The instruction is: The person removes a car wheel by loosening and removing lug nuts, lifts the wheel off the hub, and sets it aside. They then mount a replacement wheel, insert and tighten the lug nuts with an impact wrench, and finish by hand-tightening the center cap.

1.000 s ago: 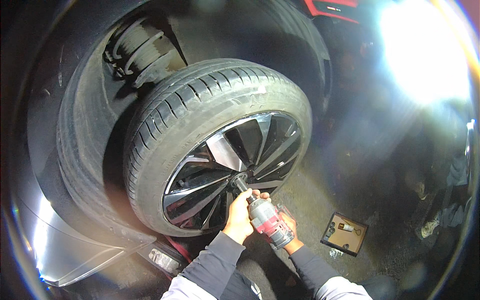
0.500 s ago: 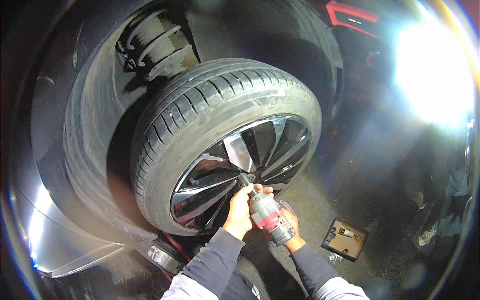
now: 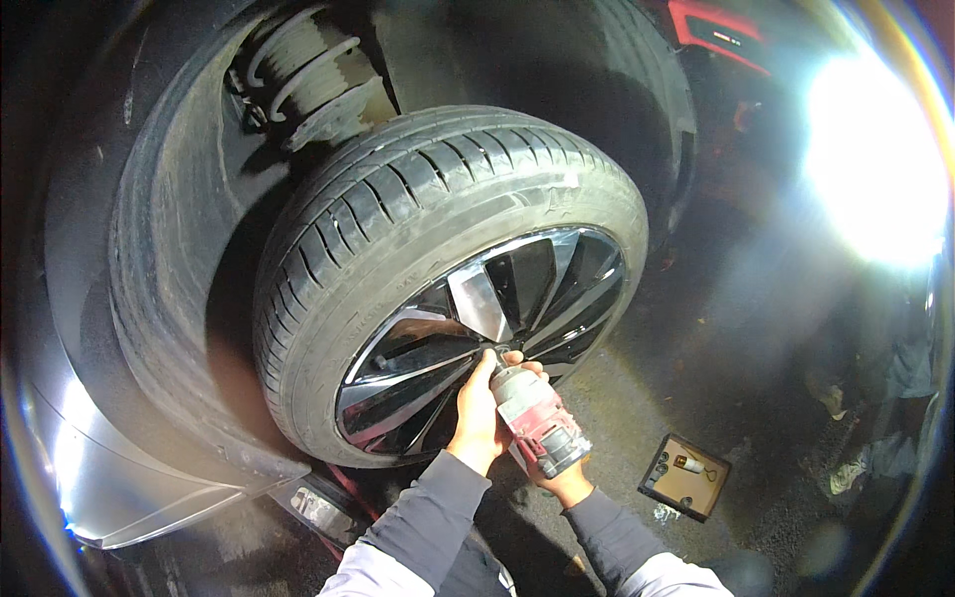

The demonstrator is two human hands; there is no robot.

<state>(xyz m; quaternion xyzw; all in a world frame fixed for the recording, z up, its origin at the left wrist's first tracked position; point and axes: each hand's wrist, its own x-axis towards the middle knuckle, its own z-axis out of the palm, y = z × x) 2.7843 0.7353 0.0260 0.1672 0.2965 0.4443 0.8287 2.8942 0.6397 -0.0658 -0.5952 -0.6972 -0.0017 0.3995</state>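
A red and grey impact wrench (image 3: 537, 413) is in both my hands, its nose held at the middle of a black and silver alloy wheel (image 3: 479, 301). My left hand (image 3: 477, 416) is closed around the wrench's front, thumb on the near side and fingertips showing on the far side. Below the tool's rear end, my right hand (image 3: 567, 483) grips the handle, with most of its fingers hidden by the body. Whether the socket sits on a bolt is hidden by my left hand and the tool. Around the wheel is a worn black tyre (image 3: 448, 204).
A dark-rimmed shallow tray (image 3: 702, 494) lies on the ground at right, holding a small bottle-like piece (image 3: 688, 464) and several dark round parts. Above the tyre is a coil spring (image 3: 303, 75) in the wheel arch. A bright lamp (image 3: 875, 159) glares at upper right. Grey bodywork (image 3: 129, 478) curves along the left.
The wrench has rolled and its nose has come closer to the wheel centre, so the socket seen before is covered. My right hand has moved from beside the tool to beneath it.
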